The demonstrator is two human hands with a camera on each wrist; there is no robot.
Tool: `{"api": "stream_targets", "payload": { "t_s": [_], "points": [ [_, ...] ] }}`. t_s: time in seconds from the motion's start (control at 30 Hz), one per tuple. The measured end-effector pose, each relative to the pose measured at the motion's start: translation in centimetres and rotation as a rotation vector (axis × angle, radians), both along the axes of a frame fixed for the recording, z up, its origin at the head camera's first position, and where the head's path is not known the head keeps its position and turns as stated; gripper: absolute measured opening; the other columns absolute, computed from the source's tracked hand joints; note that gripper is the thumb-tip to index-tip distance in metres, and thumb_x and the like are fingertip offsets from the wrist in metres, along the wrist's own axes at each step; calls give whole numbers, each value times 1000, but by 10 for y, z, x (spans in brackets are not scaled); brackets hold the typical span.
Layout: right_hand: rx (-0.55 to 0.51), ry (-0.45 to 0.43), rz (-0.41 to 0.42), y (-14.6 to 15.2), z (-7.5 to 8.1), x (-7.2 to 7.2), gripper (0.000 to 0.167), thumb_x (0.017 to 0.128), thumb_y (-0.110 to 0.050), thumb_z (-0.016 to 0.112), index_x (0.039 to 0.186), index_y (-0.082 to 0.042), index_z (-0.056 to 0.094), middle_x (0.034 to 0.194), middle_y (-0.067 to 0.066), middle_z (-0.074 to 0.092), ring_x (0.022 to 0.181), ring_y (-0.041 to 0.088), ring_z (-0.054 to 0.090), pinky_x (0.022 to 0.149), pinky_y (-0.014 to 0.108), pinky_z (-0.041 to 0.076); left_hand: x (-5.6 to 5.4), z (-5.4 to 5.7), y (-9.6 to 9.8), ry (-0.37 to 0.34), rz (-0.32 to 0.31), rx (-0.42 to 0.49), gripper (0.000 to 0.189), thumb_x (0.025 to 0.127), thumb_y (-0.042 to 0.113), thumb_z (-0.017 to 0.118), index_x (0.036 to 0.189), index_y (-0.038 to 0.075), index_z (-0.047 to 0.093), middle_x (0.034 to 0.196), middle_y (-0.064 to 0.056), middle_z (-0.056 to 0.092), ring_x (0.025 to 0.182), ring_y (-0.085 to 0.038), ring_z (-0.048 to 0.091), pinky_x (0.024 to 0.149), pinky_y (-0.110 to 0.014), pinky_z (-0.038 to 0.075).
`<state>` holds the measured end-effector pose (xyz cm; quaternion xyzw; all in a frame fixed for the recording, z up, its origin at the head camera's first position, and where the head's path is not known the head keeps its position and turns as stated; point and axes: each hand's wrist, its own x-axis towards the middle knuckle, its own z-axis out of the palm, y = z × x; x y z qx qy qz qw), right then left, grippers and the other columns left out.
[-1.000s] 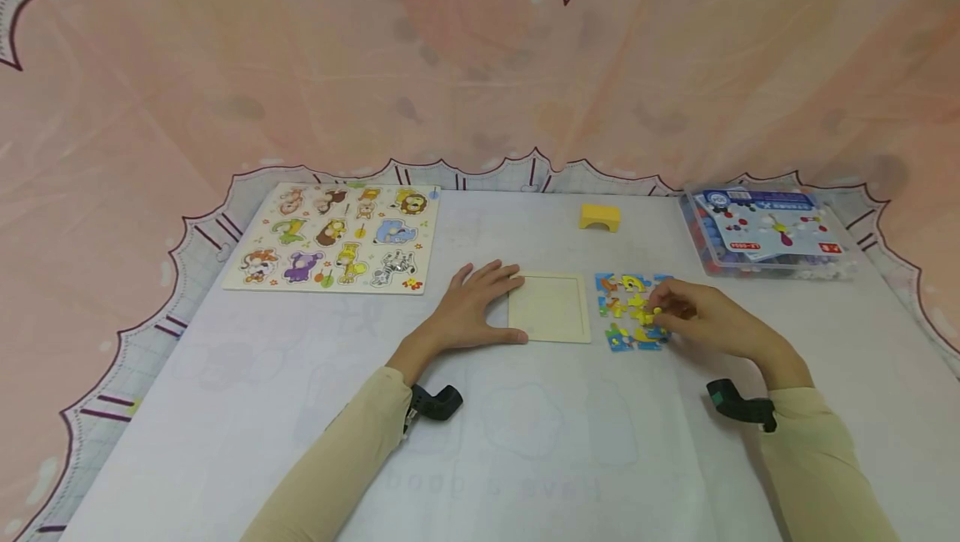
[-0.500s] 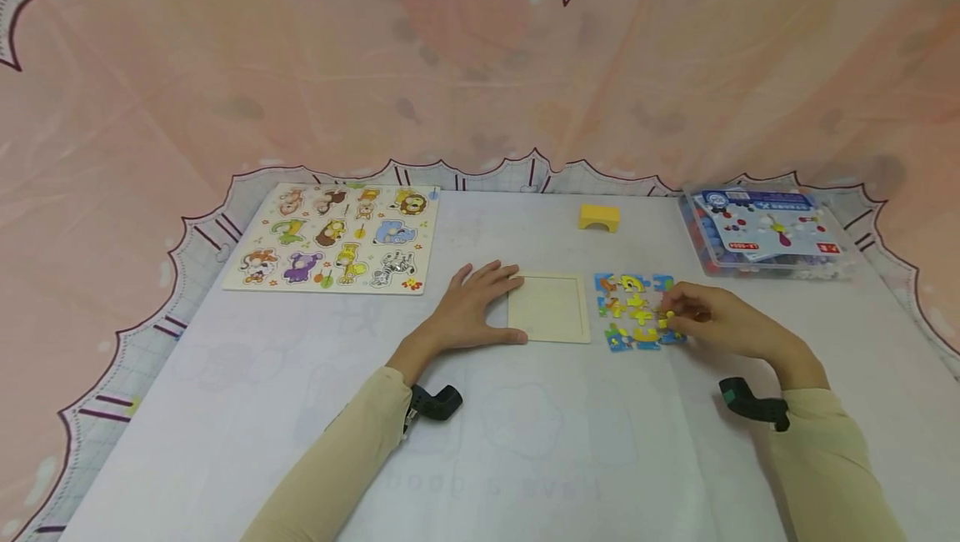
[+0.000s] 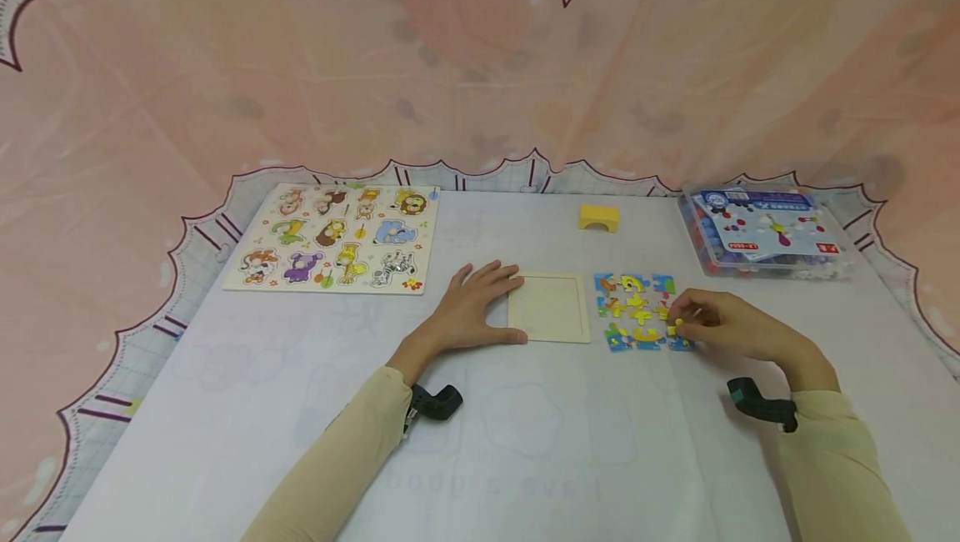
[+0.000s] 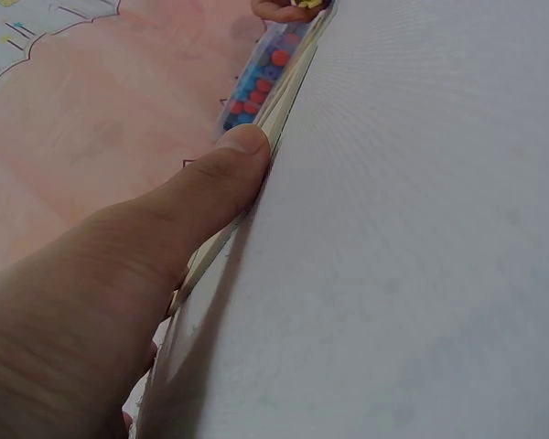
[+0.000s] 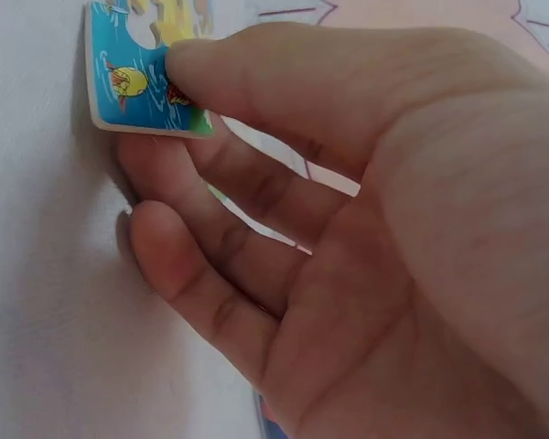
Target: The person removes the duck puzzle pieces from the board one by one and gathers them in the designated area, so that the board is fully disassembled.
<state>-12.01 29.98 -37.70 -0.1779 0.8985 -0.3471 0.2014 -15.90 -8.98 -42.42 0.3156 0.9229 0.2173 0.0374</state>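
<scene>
My left hand [image 3: 480, 304] lies with fingers spread at the left side of a square pale wooden tray [image 3: 549, 308]. Its thumb [image 4: 242, 146] touches the tray's edge in the left wrist view. To the right of the tray, several colourful jigsaw pieces [image 3: 637, 308] lie in loose rows. At their lower right corner my right hand [image 3: 720, 323] pinches a blue corner jigsaw piece [image 5: 128, 87], printed with a small yellow figure. The right thumb rests on top of that piece, close over the table, and the other fingers are curled beneath and beside it.
An animal puzzle board [image 3: 337, 238] lies at the back left. A yellow arch block [image 3: 598, 218] stands behind the jigsaw pieces. At the back right is a clear plastic box [image 3: 768, 233] with a printed sheet and coloured parts. A patterned cloth [image 3: 480, 92] hangs behind the table.
My right hand has moved rightward and slightly nearer with the corner jigsaw piece, uncovering more pieces on the right side of the rows. The left hand and the tray have stayed in place.
</scene>
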Motion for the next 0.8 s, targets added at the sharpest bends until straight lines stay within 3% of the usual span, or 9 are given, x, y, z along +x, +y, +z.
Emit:
{"api": "stream_targets", "payload": {
  "t_s": [0.2,0.8],
  "points": [
    [48,25,-24,1,-1,0,18,91,-21,63,104,-10,60,94,4,61,82,9,53,69,20,48,0,-1,1,1,-5,11,87,74,64,67,145,22,40,155,5,30,147,-19,17,119,-48,4],
    [37,97,-37,-1,-9,-1,22,87,-22,68,102,-9,59,84,2,52,76,8,48,64,19,42,2,0,0,-10,-6,28,84,75,62,67,144,21,41,155,3,30,147,-21,17,119,-50,4]
  ]
}}
